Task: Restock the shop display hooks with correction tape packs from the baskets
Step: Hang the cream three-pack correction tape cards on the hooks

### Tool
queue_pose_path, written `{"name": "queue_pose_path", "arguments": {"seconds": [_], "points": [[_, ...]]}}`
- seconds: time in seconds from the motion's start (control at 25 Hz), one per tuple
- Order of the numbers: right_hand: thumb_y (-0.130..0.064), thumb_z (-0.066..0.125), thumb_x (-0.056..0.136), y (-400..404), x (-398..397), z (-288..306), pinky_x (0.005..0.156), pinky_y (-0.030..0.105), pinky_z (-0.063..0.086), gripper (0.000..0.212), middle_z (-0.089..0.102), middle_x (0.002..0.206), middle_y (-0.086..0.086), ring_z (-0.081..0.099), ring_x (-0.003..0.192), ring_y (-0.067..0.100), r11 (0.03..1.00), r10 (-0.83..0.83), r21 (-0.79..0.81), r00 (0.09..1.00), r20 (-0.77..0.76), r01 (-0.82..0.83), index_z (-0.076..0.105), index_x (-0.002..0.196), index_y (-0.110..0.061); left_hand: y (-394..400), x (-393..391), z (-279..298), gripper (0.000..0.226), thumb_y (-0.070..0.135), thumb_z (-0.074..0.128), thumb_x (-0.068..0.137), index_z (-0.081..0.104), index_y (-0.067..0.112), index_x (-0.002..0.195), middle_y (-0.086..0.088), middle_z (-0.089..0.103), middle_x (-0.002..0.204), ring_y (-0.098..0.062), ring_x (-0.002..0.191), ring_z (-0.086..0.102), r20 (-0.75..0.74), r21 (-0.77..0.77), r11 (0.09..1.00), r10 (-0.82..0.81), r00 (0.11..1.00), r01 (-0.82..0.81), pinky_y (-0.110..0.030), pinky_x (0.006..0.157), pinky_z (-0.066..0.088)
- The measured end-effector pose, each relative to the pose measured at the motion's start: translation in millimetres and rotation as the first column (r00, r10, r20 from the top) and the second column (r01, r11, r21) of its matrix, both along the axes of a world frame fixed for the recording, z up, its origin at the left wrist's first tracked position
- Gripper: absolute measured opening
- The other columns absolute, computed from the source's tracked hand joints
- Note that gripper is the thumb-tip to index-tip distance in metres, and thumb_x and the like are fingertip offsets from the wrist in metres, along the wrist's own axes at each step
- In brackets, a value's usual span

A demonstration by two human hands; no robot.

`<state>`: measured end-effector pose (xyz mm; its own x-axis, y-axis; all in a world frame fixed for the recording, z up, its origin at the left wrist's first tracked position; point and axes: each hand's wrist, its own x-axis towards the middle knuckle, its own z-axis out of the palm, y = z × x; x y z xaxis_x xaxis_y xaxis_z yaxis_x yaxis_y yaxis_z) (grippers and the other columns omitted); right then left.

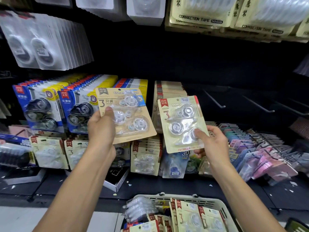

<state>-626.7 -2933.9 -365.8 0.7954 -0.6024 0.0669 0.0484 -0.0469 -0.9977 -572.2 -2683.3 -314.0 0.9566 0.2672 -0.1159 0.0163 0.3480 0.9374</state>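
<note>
Both hands are raised in the centre of the frame, and each one grips one correction tape pack. Nearest to the camera, at the bottom edge, the basket (217,205) is full of more packs standing close together.

Above it, the left hand (102,126) holds the beige pack (125,114) with the thumb on its left edge and the fingers behind the card. The right hand (212,143) pinches the red-label pack (182,123) at its lower right corner, the thumb pressing on a clear blister. I think this corner grip is weak; the pack can turn or slip out when its hang hole is pushed against a hook.

Behind the hands, the middle row of the display is already dense with the blue packs (41,108) and a beige stack (168,92). The two held packs look similar but their printing differs, so a pack can easily go onto the wrong row.

Further to the right, the bare hooks (215,101) stick out from the dark panel. The hang hole is small, so a bad aim can bend the card, and reaching across can knock the pink packs (260,151) below.
</note>
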Motion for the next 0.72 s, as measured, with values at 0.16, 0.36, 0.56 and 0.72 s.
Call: {"name": "queue_pose_path", "arguments": {"seconds": [0.16,0.36,0.56,0.72], "points": [[-0.024,0.073,0.089,8,-2,-8,0.048,0.032,0.05,0.015,0.074,0.093,0.002,0.064,0.061,0.019,0.999,-0.011,-0.051,0.998,0.06,0.014,0.065,0.101,-0.027,0,5,-5,0.05,0.036,0.06,0.101,0.05,0.02,0.147,0.001,0.061,0.14,-0.024,0.125,0.06,-0.003,-0.025,1.0,-0.01,1.0,0.01,-0.05,0.109,0.048],[-0.028,0.073,0.09,22,-1,-16,0.049,0.028,0.05,0.019,0.072,0.1,0.003,0.066,0.073,0.022,0.996,-0.075,-0.03,0.992,0.106,0.079,0.062,0.106,-0.025,1,4,-5,0.055,0.035,0.061,0.1,0.046,0.02,0.151,0.002,0.06,0.139,-0.023,0.123,0.061,-0.004,-0.059,0.998,-0.005,1.0,0.005,-0.048,0.11,0.046],[-0.024,0.07,0.092,24,-2,-17,0.044,0.027,0.049,0.022,0.07,0.107,0.004,0.065,0.07,0.023,0.995,-0.095,0.025,0.985,0.142,0.092,0.059,0.11,-0.03,3,2,-3,0.055,0.035,0.06,0.101,0.044,0.02,0.152,0.002,0.058,0.143,-0.022,0.128,0.058,-0.019,-0.063,0.998,-0.004,1.0,0.003,-0.047,0.113,0.043],[-0.022,0.07,0.092,28,-5,-13,0.046,0.029,0.049,0.023,0.072,0.104,0.002,0.067,0.073,0.024,0.993,-0.118,0.046,0.978,0.173,0.112,0.058,0.106,-0.036,1,-4,1,0.057,0.031,0.057,0.105,0.035,0.019,0.156,0.003,0.046,0.153,-0.016,0.133,0.047,-0.018,-0.071,0.997,-0.005,1.0,0.003,-0.04,0.118,0.035]]}}
